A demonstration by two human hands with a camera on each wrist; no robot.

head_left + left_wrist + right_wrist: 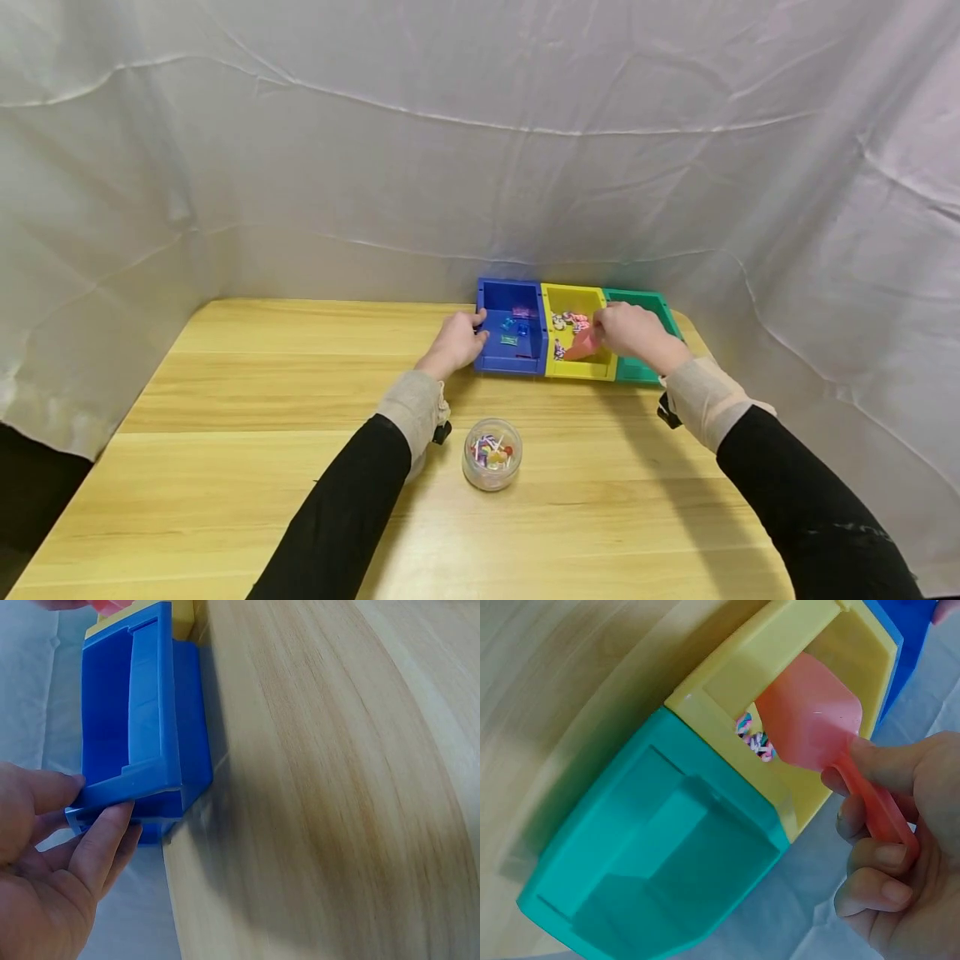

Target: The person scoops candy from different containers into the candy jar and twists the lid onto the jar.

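Your left hand (456, 342) grips the left end wall of the blue bin (513, 327), thumb and fingers (101, 840) curled over its rim. Your right hand (636, 333) pinches the handle of a pink scoop (826, 724) between thumb and curled fingers, its blade dipped into the yellow bin (576, 343) beside small patterned pieces (754, 739). The green bin (660, 855) adjoins it on the wooden table (247, 400); a glass jar (492, 454) stands nearer you.

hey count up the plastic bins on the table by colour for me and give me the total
blue bin: 1
yellow bin: 1
green bin: 1
Total: 3 bins, set side by side in a row at the far edge of the table.
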